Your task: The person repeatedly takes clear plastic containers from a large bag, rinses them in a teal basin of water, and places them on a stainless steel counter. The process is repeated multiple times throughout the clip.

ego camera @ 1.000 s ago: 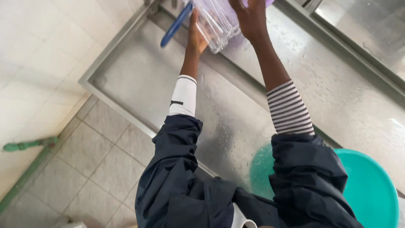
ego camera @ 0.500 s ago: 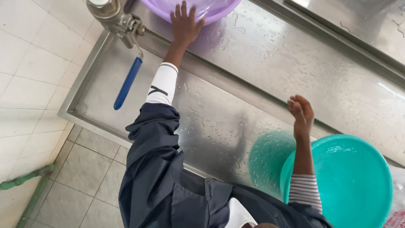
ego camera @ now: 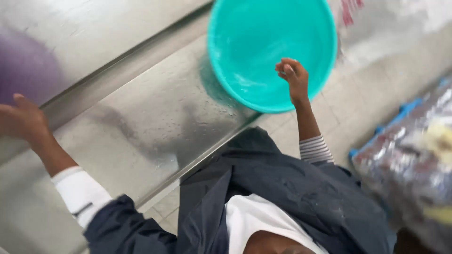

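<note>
The right hand [ego camera: 293, 75] has its fingers curled loosely and seems to grip nothing, though blur makes this hard to judge; it is raised in front of the round turquoise plastic basin [ego camera: 263, 42]. The left hand [ego camera: 21, 121] lies with fingers spread, holding nothing, near the step in the wet stainless-steel counter [ego camera: 141, 122]. The basin sits at the counter's front edge, partly overhanging it. Beyond the left hand, a blurred purple shape [ego camera: 28, 61] shows on the raised back part.
</note>
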